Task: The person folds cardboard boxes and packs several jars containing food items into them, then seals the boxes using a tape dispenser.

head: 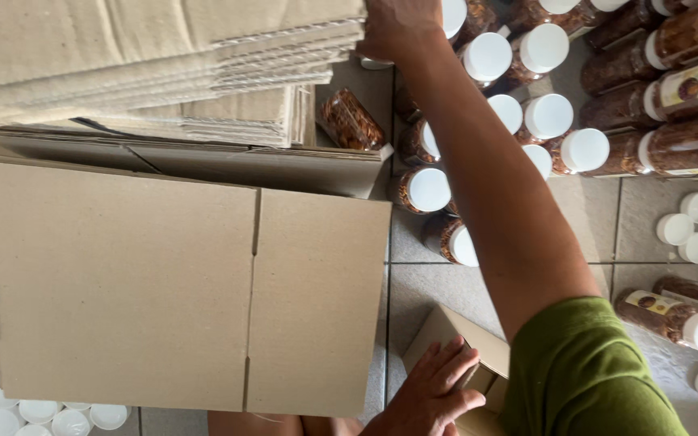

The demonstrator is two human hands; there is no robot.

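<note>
On the tiled floor, right hand [397,28] grips stacked flat cardboard [163,56]; left hand [430,396] presses a box flap [462,339].

You are on the pale tiled floor [422,278] of a small packing area. Flattened cardboard boxes [163,56] are stacked at upper left, dozens of white-lidded plastic jars [547,117] of brown food crowd the upper right, and loose white lids [38,410] lie at lower left.
</note>
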